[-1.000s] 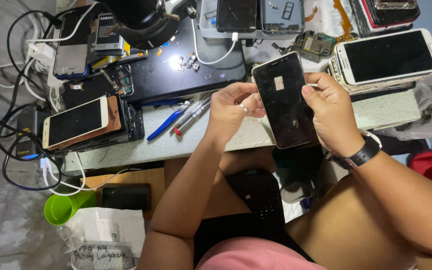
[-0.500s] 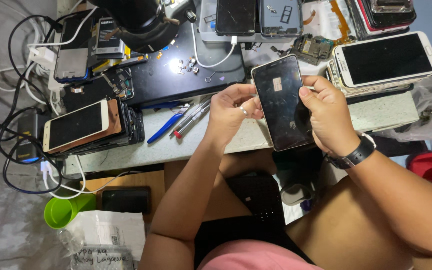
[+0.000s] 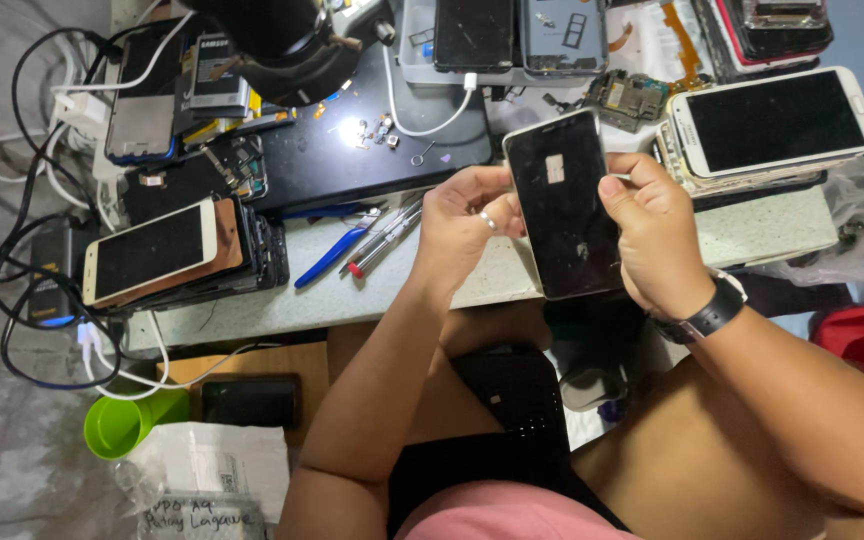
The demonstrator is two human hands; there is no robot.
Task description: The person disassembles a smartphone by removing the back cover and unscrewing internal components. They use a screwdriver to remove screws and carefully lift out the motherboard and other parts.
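Roughly centre, left hand [image 3: 464, 222] pinches the left edge of a dark phone panel [image 3: 564, 205] held over the table edge [image 3: 352, 295], right hand [image 3: 655, 238] clamped along its right side. Looks thin, stiff, glassy (probably slippery, crack-prone); edges seem the safest grip

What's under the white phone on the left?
The white phone lies on a brown panel topping a stack of dark phone parts. How many pieces the stack holds is hidden.

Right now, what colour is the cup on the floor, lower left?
Bright green cup, lying on its side; head view shows it.
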